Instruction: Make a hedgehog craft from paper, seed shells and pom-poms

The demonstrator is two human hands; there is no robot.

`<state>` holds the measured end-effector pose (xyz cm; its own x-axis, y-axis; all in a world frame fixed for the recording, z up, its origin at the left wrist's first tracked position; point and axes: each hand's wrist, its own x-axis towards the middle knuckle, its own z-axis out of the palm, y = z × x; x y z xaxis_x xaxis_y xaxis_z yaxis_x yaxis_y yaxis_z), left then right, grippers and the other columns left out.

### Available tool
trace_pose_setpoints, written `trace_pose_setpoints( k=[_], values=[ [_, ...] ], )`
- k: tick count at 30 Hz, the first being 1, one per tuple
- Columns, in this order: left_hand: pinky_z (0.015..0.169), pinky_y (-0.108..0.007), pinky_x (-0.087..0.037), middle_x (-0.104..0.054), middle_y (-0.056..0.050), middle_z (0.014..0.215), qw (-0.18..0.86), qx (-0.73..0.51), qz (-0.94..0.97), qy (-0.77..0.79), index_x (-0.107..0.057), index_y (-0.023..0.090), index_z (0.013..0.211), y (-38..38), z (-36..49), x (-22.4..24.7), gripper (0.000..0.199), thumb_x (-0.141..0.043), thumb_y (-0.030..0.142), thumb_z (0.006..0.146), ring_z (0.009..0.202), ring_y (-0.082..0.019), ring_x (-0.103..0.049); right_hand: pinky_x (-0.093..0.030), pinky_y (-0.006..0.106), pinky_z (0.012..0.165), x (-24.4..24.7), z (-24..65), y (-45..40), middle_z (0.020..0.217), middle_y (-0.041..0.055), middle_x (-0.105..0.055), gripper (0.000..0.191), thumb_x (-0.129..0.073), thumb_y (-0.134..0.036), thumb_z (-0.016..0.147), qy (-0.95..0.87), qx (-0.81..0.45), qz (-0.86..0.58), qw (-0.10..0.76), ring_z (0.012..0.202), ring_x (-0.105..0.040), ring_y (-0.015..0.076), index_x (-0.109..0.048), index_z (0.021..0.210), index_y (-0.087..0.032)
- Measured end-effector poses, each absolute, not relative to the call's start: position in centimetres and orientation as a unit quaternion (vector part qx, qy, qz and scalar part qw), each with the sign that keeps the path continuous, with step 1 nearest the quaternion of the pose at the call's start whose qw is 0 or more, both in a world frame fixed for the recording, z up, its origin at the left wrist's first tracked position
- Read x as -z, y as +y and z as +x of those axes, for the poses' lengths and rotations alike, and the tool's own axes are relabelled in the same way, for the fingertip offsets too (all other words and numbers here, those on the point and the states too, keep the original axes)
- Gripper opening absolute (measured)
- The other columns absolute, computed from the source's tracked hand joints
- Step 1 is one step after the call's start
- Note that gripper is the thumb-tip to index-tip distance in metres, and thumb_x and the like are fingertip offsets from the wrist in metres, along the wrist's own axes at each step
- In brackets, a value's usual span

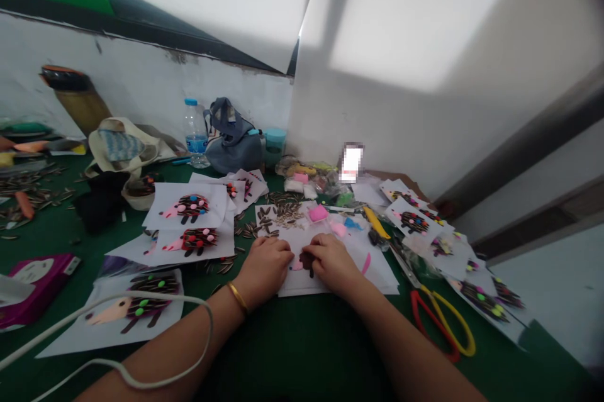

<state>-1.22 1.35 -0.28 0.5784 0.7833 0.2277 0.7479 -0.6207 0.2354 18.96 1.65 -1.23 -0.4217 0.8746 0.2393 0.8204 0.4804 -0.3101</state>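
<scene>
On the white paper (295,287) in front of me lies a clay hedgehog with a pink head (296,263) and a dark brown body (306,260). My right hand (333,260) has its fingertips pressed together on the brown body. My left hand (268,263) rests at the paper's left side, fingers curled, near the pink head; whether it holds anything is hidden. Sunflower seeds (283,212) are spread on the paper's upper left. Pink clay (318,212) and blue clay (352,223) lie beyond my right hand.
Finished hedgehog pictures (191,188) are stacked on the left, others (415,207) on the right. Scissors (436,320) and a yellow cutter (376,223) lie right. A white cable (207,326) crosses my left forearm. A bottle (195,138) and blue bag (236,147) stand behind.
</scene>
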Motion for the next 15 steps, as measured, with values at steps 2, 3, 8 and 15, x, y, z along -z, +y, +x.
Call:
trace_pose_setpoints(
  k=[2, 3, 8, 15],
  values=[
    [0.087, -0.04, -0.032, -0.067, -0.004, 0.099, 0.056, -0.156, 0.886, 0.433, -0.069, 0.026, 0.094, 1.34, -1.19, 0.32, 0.023, -0.051, 0.016, 0.084, 0.096, -0.021, -0.056, -0.035, 0.032, 0.084, 1.48, 19.02, 1.62, 0.095, 0.0032, -0.059, 0.032, -0.058, -0.009, 0.077, -0.837, -0.076, -0.509, 0.188, 0.092, -0.049, 0.0194, -0.071, 0.1, -0.027],
    [0.087, -0.04, -0.032, -0.067, -0.004, 0.099, 0.056, -0.155, 0.886, 0.433, -0.069, 0.026, 0.094, 1.34, -1.17, 0.34, 0.023, -0.051, 0.016, 0.084, 0.096, -0.021, -0.056, -0.035, 0.032, 0.084, 1.55, 19.04, 1.59, 0.096, 0.003, -0.058, 0.033, -0.058, -0.008, 0.077, -0.836, -0.077, -0.509, 0.188, 0.093, -0.049, 0.0194, -0.07, 0.101, -0.028],
    [0.087, -0.04, -0.032, -0.067, -0.003, 0.099, 0.053, -0.151, 0.887, 0.432, -0.068, 0.025, 0.093, 1.37, -1.13, 0.34, 0.022, -0.052, 0.014, 0.081, 0.097, -0.022, -0.056, -0.033, 0.033, 0.084, 1.51, 18.91, 1.44, 0.098, 0.0031, -0.057, 0.03, -0.057, -0.009, 0.078, -0.841, -0.084, -0.501, 0.186, 0.094, -0.048, 0.0196, -0.072, 0.096, -0.028],
    [0.088, -0.04, -0.032, -0.067, -0.003, 0.099, 0.053, -0.148, 0.888, 0.432, -0.068, 0.024, 0.091, 1.32, -1.14, 0.26, 0.021, -0.052, 0.015, 0.082, 0.097, -0.022, -0.055, -0.031, 0.036, 0.088, 1.32, 18.84, 1.12, 0.109, 0.0038, -0.056, 0.029, -0.059, -0.011, 0.08, -0.849, -0.07, -0.494, 0.175, 0.103, -0.046, 0.0219, -0.07, 0.099, -0.03]
  ],
)
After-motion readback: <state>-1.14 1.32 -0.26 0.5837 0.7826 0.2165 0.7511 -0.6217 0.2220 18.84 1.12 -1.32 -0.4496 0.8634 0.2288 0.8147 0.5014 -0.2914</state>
